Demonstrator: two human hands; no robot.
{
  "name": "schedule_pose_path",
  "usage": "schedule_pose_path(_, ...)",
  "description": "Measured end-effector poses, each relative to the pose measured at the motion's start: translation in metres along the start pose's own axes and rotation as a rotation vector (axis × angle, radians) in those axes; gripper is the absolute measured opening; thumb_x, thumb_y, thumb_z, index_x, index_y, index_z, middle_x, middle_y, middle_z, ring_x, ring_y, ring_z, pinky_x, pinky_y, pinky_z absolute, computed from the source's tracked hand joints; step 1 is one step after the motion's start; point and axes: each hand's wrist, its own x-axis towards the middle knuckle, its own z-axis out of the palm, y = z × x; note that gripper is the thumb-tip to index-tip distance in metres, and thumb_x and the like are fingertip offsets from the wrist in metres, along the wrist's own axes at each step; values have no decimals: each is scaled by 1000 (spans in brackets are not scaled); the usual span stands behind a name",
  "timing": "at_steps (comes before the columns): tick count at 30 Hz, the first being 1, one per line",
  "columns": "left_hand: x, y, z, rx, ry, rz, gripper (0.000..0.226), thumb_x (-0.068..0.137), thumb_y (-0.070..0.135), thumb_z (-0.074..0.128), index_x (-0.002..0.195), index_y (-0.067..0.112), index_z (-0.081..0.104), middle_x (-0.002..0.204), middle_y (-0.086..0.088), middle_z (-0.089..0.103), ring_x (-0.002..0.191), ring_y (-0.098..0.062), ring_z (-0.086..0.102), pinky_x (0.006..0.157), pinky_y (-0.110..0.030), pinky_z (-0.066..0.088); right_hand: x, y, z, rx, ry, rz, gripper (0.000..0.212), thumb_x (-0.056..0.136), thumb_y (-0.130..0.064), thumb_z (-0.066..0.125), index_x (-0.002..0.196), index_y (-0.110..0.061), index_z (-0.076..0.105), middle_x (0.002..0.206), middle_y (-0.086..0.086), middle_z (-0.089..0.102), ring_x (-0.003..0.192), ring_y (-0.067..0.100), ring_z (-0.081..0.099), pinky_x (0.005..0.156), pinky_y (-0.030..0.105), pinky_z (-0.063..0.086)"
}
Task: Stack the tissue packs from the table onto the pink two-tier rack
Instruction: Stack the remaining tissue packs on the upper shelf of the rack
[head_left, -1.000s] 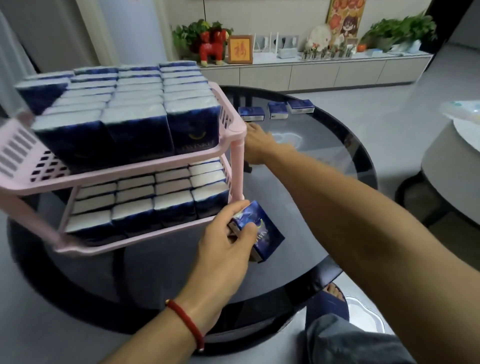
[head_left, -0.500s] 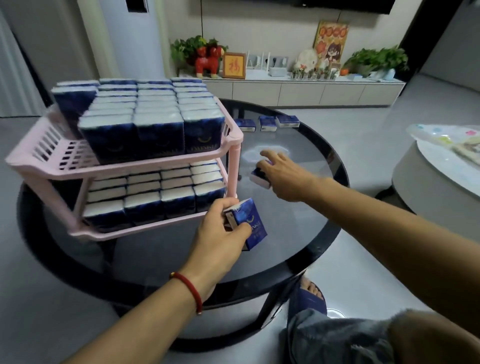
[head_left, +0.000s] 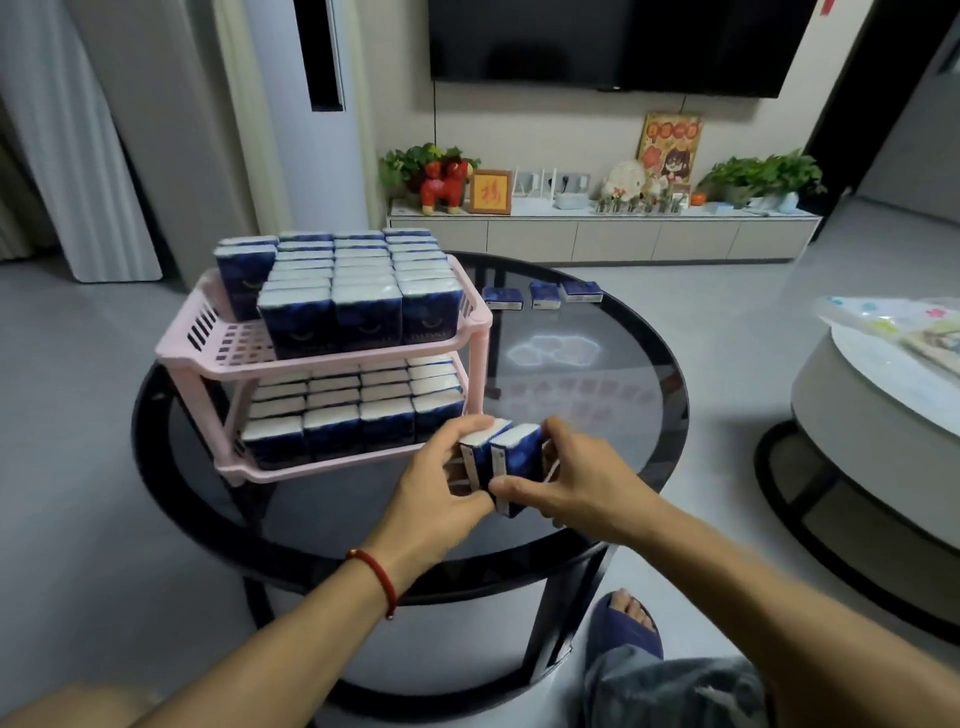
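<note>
now both hands, left (head_left: 436, 493) and right (head_left: 582, 488), grip two tissue packs (head_left: 501, 457) pressed together.

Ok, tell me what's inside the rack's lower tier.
The lower tier holds blue tissue packs standing upright in four columns running back. The upper tier covers the rear rows, so their count and any gaps behind can't be seen.

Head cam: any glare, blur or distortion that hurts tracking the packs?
Head view: ceiling-light glare on the glass table, clear of the held packs; wide-angle bowing at the edges; slight softness on both hands, left hand, right hand; rack sharp.
</note>
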Motion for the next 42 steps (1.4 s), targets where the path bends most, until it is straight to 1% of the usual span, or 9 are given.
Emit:
schedule_pose_path(3, -2, -2, -1, 129, -70, 44, 77, 75, -1, 70, 129, 50, 50, 128, 6, 63, 113, -11, 66, 90, -23, 58, 7, -1, 13, -12, 47, -66, 64, 74, -60, 81, 115, -26, 47, 96, -10, 65, 82, 6, 64, 70, 27, 57)
schedule_pose_path(8, -1, -3, -9, 305, -102, 113, 77, 81, 6, 77, 132, 52, 42, 129, 18, 57, 115, 3, 58, 82, -1, 45, 9, -4, 20, -21, 31, -137, 64, 74, -66, 78, 113, -25, 48, 96, -11, 63, 81, 5, 61, 65, 20, 49)
schedule_pose_path(11, 5, -6, -20, 280, -63, 94, 80, 79, 0, 78, 129, 53, 43, 131, 14, 59, 119, -7, 60, 96, -19, 53, 9, -7, 14, -29, 9, -221, 66, 82, -62, 72, 131, -26, 47, 116, -10, 58, 85, 2, 58, 69, 16, 48)
schedule_pose_path(15, 7, -13, -28, 231, -99, 58, 91, 76, -4, 79, 138, 48, 38, 132, 11, 60, 122, -12, 63, 106, -39, 53, 8, -9, 14, -18, -57, -257, 63, 92, -35, 72, 146, -30, 40, 136, -8, 53, 83, 11, 67, 77, 24, 57)
schedule_pose_path(19, 4, -9, -31, 282, -128, 57, 89, 78, 8, 83, 140, 50, 34, 134, 14, 58, 126, -7, 58, 110, -35, 50, 17, -9, 12, -14, -69, -297, 48, 90, -27, 75, 132, -27, 51, 124, -6, 59, 86, 13, 66, 78, 28, 59)
schedule_pose_path(23, -8, 0, -40, 412, -2, 186, 74, 83, 24, 82, 143, 42, 44, 137, 21, 53, 126, 3, 52, 110, -21, 45, 20, -11, 10, -3, -73, -329, 47, 88, -31, 78, 128, -26, 54, 116, -11, 61, 88, 11, 66, 78, 29, 60)
schedule_pose_path(30, -34, 17, -67, 511, 89, 260, 61, 82, 23, 83, 137, 33, 60, 126, 24, 58, 119, 2, 56, 105, -30, 49, 16, -26, 14, 94, -91, -482, 56, 84, -40, 80, 133, -29, 54, 115, -15, 63, 95, 3, 65, 80, 28, 59)
schedule_pose_path(35, -53, 52, -117, 477, 171, 255, 56, 76, 28, 83, 127, 37, 66, 126, 19, 64, 118, -4, 63, 103, -32, 53, 15, -38, 13, 263, -21, -469, 51, 92, -66, 56, 132, -36, 57, 111, -17, 66, 94, 7, 68, 79, 31, 59)
schedule_pose_path(42, -48, 119, -215, 342, 313, 291, 53, 82, -10, 76, 121, 25, 67, 122, 0, 71, 118, -17, 67, 102, -30, 53, 16, -36, 14, 282, -10, -461, 47, 100, -63, 33, 113, -30, 64, 95, -15, 66, 81, 14, 68, 69, 39, 58)
